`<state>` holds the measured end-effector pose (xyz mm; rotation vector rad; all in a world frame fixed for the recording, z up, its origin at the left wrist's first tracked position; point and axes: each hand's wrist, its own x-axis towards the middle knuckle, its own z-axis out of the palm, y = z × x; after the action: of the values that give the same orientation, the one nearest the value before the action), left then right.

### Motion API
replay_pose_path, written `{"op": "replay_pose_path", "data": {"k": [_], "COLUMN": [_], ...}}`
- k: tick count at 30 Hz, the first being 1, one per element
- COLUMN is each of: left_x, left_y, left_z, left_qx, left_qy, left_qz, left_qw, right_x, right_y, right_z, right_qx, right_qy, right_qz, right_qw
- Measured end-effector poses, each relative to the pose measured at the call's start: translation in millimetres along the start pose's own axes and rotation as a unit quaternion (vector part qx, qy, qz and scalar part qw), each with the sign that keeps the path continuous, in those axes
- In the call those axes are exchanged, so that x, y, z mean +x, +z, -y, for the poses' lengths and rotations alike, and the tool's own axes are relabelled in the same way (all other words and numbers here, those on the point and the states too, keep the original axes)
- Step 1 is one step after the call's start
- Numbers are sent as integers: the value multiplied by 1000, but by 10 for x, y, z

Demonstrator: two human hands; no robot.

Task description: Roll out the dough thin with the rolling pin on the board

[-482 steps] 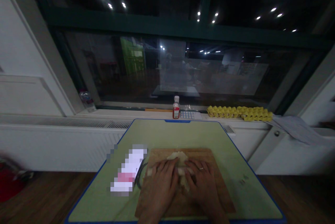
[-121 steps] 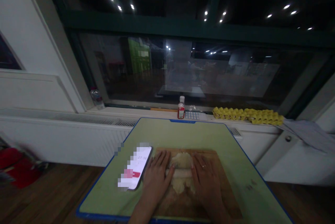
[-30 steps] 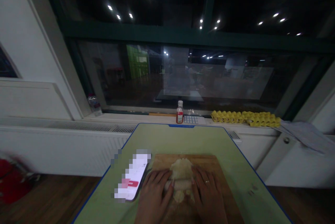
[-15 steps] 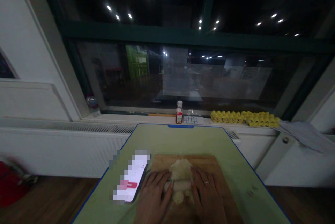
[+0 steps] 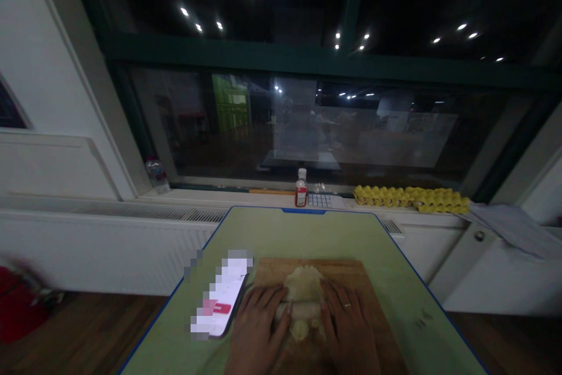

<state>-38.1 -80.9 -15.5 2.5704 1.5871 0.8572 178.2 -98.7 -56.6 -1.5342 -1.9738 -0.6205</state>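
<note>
A flattened sheet of pale dough [image 5: 304, 284] lies on the wooden board [image 5: 345, 269]. Its near side appears folded into a thick roll running crosswise, its ends partly hidden by my hands. My left hand [image 5: 259, 319] holds the left end, fingers laid over it and thumb along the near side. At the right end, my right hand [image 5: 349, 319], with a ring on one finger, grips in the same way. Just nearer me, between the two hands, sits a small round piece of dough [image 5: 300, 331], with a smaller scrap [image 5: 315, 323] beside it.
A lit phone [image 5: 222, 302] lies left of the board on the green blue-edged table [image 5: 307, 234]. Along the windowsill stand a red-labelled bottle [image 5: 301, 189], yellow egg cartons [image 5: 410, 198] and a clear plastic bottle [image 5: 157, 176]. Something red [image 5: 20, 305] is on the floor at left.
Both hands and the dough look almost unchanged. The view has shifted very slightly.
</note>
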Motion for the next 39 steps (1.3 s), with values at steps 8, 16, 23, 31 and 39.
{"op": "replay_pose_path", "data": {"k": [8,16,23,31,39], "left_x": [15,-9,97,415,118], "left_y": [-8,85,219,248,237], "left_z": [-20,68,200,212,230], "left_qx": [-2,38,90,77,65], "left_qy": [-4,18,17,-45,-10], "left_qz": [5,-24,-27,4,3], "left_qw": [1000,999,995,996,998], "right_x": [21,3,-43,249,-25], "right_y": [3,49,334,305,426], "right_z": [-7,-15,-151,-227,-198], "right_qx": [3,-13,-17,5,3], "right_qy": [7,-1,-48,-88,-35], "right_qz": [-8,-29,-31,53,-8], "right_qw": [1000,999,998,995,999]}}
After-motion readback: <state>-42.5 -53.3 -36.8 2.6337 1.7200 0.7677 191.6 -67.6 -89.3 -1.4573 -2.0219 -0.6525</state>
